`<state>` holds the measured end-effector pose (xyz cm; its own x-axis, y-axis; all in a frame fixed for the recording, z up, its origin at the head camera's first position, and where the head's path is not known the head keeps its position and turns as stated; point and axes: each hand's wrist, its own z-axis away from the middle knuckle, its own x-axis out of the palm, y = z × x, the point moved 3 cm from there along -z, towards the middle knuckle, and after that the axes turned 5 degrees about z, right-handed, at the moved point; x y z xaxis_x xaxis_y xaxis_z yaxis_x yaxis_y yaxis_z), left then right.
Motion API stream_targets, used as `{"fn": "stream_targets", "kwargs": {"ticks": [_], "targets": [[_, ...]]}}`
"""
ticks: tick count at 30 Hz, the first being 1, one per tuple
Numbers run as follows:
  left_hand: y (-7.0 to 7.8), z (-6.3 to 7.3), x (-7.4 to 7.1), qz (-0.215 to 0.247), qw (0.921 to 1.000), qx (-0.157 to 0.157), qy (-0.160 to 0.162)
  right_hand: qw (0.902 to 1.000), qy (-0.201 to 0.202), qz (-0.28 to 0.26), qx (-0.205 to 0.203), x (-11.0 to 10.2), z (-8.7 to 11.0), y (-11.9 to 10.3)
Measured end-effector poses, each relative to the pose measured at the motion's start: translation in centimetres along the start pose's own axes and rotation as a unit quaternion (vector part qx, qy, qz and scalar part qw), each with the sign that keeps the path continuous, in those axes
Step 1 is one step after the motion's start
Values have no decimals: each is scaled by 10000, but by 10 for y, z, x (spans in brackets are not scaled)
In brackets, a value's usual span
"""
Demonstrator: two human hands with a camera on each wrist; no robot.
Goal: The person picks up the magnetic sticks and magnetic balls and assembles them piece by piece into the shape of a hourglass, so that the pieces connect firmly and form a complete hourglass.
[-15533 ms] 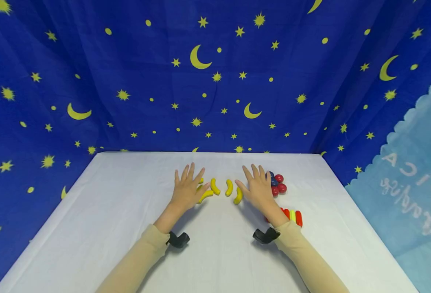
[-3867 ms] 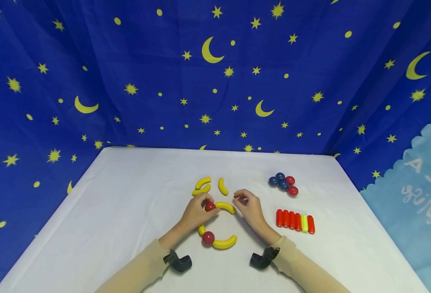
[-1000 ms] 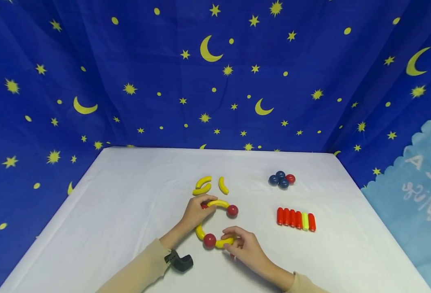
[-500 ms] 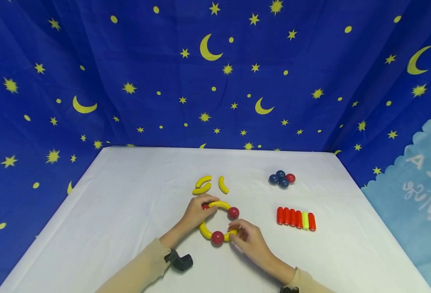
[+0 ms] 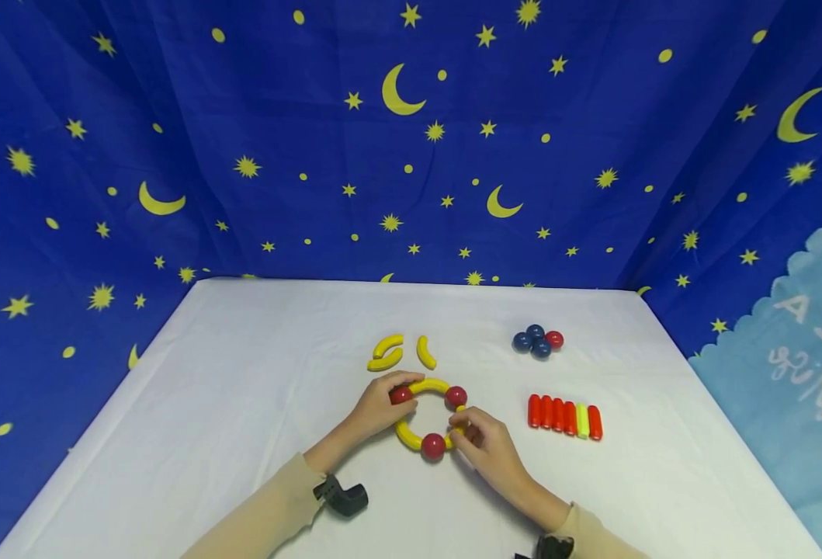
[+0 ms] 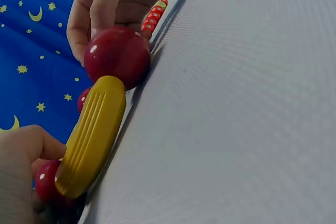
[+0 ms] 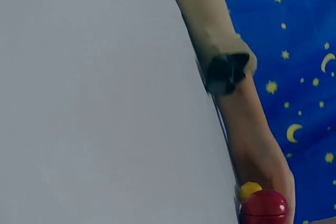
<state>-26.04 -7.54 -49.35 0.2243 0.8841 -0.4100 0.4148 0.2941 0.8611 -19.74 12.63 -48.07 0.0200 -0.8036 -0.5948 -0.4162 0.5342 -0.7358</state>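
A ring of yellow curved rods (image 5: 430,385) and three red balls lies on the white table. My left hand (image 5: 377,405) grips the ring at its upper-left red ball (image 5: 402,394). On the far side of the ring, my right hand (image 5: 490,449) pinches the right-hand curved rod, partly hidden by its fingers, between the upper-right red ball (image 5: 456,397) and the bottom red ball (image 5: 433,446). In the left wrist view a ribbed yellow rod (image 6: 94,135) joins two red balls. In the right wrist view a red ball (image 7: 265,208) shows near the left hand (image 7: 270,166).
Loose yellow curved rods (image 5: 425,352) lie behind the ring. To the right are several blue balls (image 5: 540,348) with one red ball (image 5: 554,339), and a row of red sticks (image 5: 558,417) including one lime stick (image 5: 582,421). A starry blue curtain (image 5: 411,155) backs the white table (image 5: 243,373).
My right hand has swung the lower curved rods and bottom ball up and rightward, bringing the free rod end to the upper-right red ball. The open chain is now a ring. Earlier, rods lay loose.
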Motion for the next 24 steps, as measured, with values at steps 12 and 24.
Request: {"fn": "stream_targets", "kwargs": {"ticks": [12, 24], "targets": [[2, -3, 4, 827, 9953, -500, 40, 9893, 1396, 416, -86, -48, 0, 26], [-4, -3, 1, 773, 9958, -437, 244, 9332, 3003, 1879, 605, -122, 20, 68]]}}
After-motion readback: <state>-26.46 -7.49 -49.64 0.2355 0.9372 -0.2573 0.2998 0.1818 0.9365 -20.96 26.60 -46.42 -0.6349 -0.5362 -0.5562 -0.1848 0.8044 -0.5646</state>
